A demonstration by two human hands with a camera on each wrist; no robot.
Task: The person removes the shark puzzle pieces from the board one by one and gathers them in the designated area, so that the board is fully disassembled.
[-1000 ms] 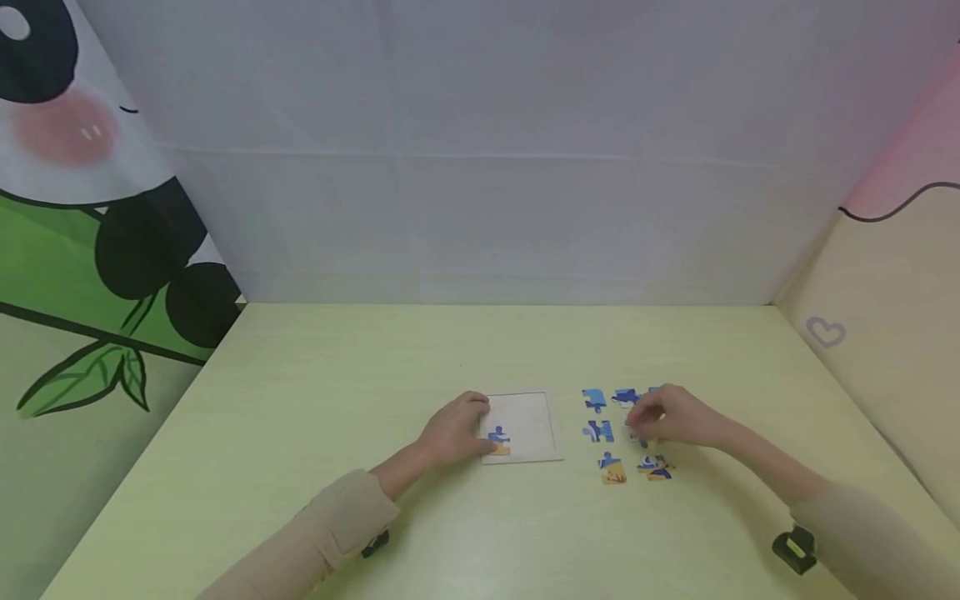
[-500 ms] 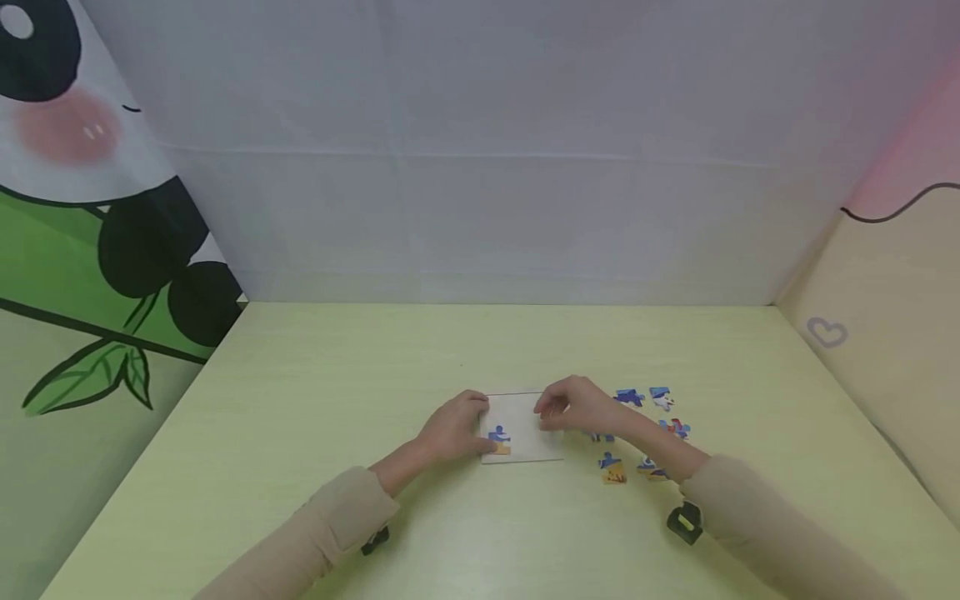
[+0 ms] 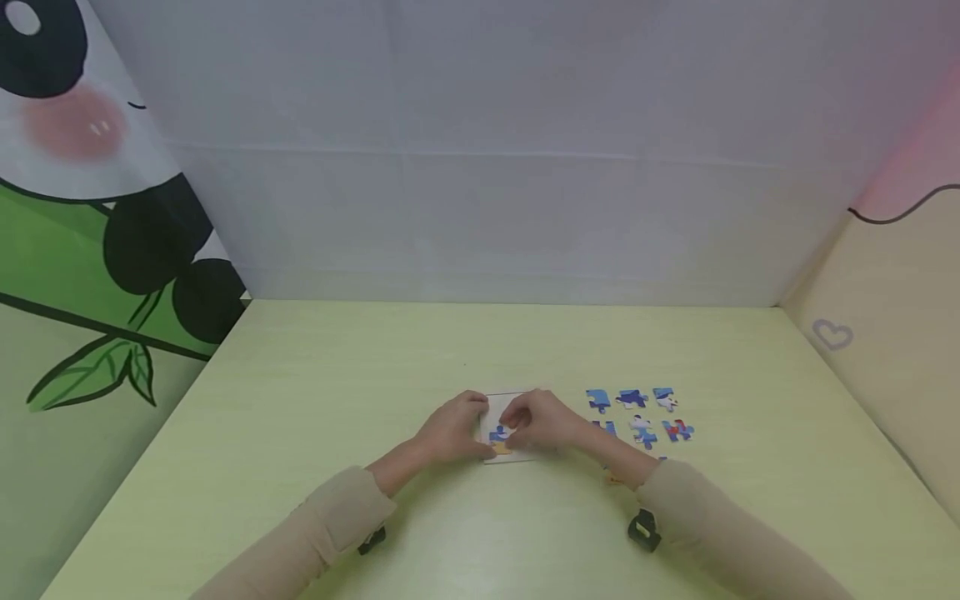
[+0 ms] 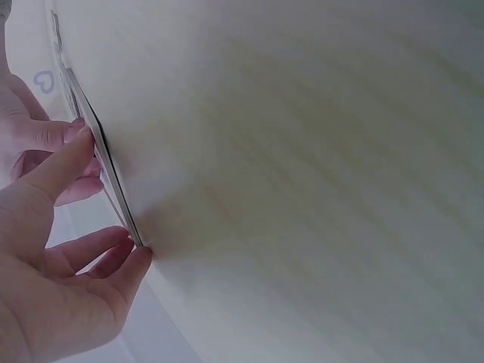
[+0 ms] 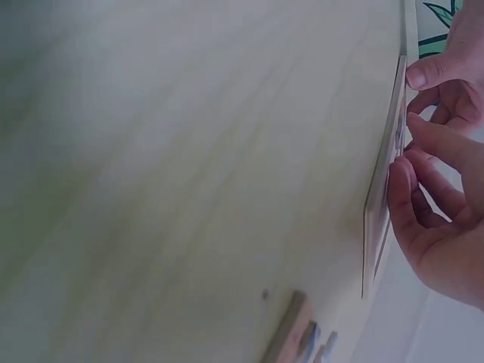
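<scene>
In the head view a white square puzzle frame (image 3: 494, 408) lies on the table, its right part hidden by my right hand. My left hand (image 3: 453, 430) holds its left edge, thumb low and fingers at the upper corner. A blue-and-sand puzzle piece (image 3: 498, 434) sits in the lower left of the frame. My right hand (image 3: 546, 422) is over the frame, thumb and curled fingertips at that piece. In the left wrist view the frame (image 4: 115, 181) shows edge-on between left thumb and fingers. The right wrist view has right fingertips (image 5: 399, 168) against the frame's face.
Right of the frame, several loose puzzle pieces lie in rows, among them a red-and-blue piece (image 3: 678, 430) and a dark blue piece (image 3: 632, 398). My right forearm covers some of the lower ones. A pale wall (image 3: 517, 225) stands behind the table (image 3: 360, 350).
My right hand has moved left from the loose pieces, across the frame, to the piece in its lower left. My left hand has stayed on the frame's edge.
</scene>
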